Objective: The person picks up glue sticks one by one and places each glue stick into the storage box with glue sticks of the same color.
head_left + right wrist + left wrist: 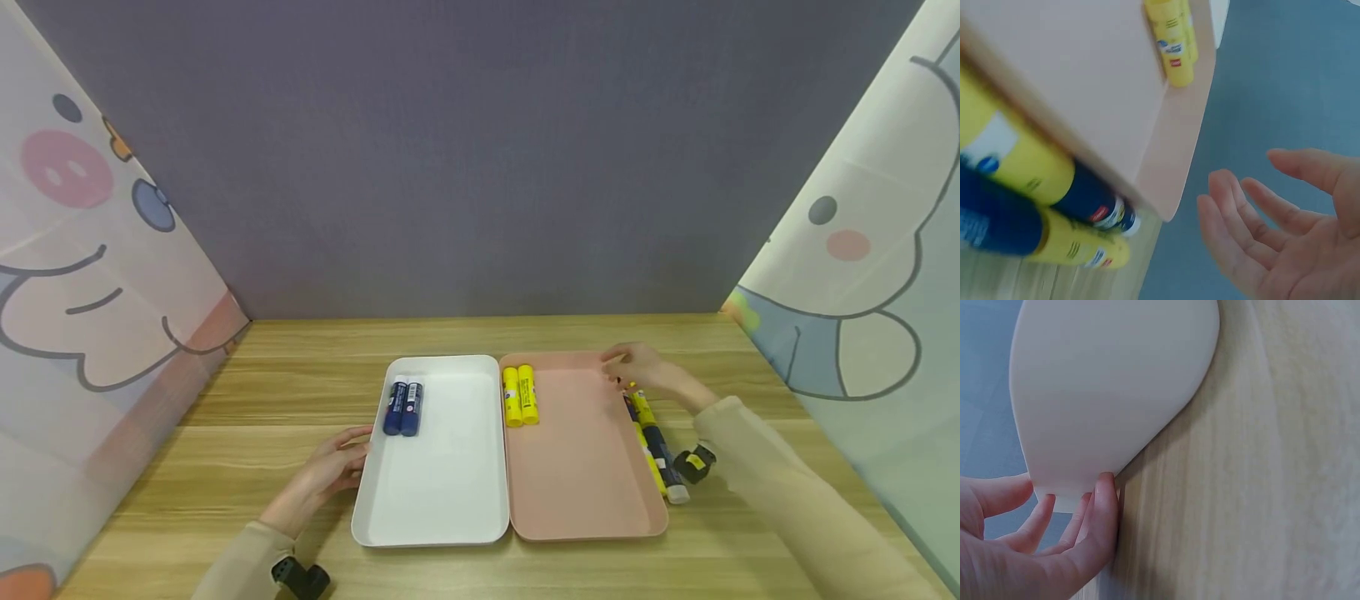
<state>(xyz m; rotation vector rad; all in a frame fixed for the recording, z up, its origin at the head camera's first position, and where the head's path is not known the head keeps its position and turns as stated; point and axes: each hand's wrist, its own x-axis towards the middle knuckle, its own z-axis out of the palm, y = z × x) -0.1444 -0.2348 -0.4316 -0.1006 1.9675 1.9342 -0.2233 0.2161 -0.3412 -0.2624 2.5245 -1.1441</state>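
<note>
My left hand [327, 472] is at the left side of a white tray [450, 467]. In the left wrist view its thumb touches the rim and its relaxed fingertips rest along the outer wall. Two navy glue sticks [410, 410] lie side by side in that tray's far left part. A pink tray [577, 475] stands close against it on the right, with two yellow glue sticks [528, 395] in its far left corner. Over the pink tray's far right corner is my right hand [641, 367], its fingers loosely bent and holding nothing in the right wrist view.
Several loose yellow and navy glue sticks [655, 443] lie on the wooden table [285, 375] along the pink tray's right side, under my right forearm. A dark grey panel [480, 167] closes off the back, and cartoon-printed panels [847, 208] flank the table.
</note>
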